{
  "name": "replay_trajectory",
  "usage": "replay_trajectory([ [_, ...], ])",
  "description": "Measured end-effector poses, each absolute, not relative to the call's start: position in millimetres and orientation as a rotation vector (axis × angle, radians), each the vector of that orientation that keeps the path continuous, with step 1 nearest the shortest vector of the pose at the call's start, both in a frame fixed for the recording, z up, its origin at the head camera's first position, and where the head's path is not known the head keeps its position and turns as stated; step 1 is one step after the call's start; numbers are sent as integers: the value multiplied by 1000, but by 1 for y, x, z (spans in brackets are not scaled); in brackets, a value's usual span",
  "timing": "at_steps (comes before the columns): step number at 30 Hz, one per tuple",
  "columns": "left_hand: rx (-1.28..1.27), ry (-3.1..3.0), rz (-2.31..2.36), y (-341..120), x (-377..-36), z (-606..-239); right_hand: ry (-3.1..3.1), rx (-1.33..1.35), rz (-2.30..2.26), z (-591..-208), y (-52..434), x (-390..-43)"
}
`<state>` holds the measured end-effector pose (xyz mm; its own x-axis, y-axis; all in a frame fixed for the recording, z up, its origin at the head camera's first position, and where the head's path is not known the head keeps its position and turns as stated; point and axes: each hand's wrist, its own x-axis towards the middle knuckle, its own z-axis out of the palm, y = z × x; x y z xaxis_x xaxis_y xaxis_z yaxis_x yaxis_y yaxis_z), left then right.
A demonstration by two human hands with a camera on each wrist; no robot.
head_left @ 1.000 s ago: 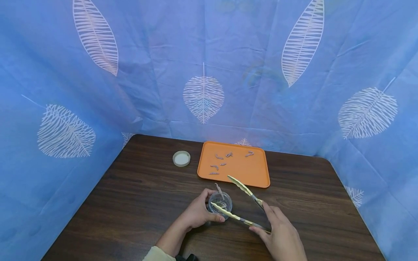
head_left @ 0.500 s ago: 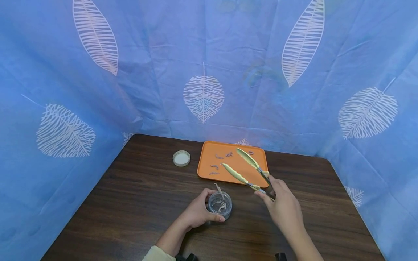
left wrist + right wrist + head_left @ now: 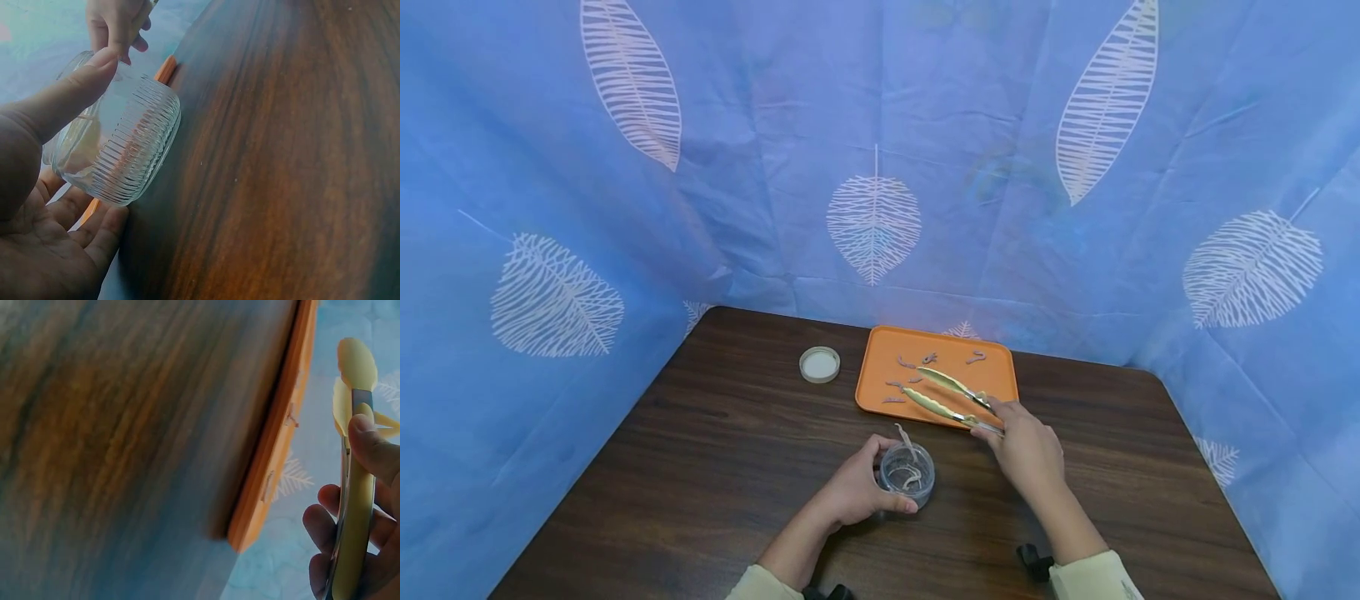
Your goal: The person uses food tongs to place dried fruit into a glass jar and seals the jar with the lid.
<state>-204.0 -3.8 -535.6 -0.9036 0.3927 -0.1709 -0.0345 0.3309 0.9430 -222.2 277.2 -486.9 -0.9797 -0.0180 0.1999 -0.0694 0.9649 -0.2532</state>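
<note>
Ribbed glass jar (image 3: 907,473) sits on the table cupped by my left hand (image 3: 857,492), while beyond it my right hand (image 3: 1022,450) pinches yellow-tipped tongs (image 3: 943,395) over the orange tray (image 3: 992,392).

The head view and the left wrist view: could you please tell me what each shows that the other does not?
Only the head view shows the tongs gripped by the right hand, the worm-like bits on the tray, the lid and the blue cloth.

Only the left wrist view shows the jar's ribbed wall close up and the left palm.

Both show the left hand holding the jar on the table.
</note>
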Motion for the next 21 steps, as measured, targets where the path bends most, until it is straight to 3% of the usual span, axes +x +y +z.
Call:
replay_trajectory([
  [21, 320, 2233, 1584, -6, -204, -532, -2915, 138, 132, -506, 264, -245],
])
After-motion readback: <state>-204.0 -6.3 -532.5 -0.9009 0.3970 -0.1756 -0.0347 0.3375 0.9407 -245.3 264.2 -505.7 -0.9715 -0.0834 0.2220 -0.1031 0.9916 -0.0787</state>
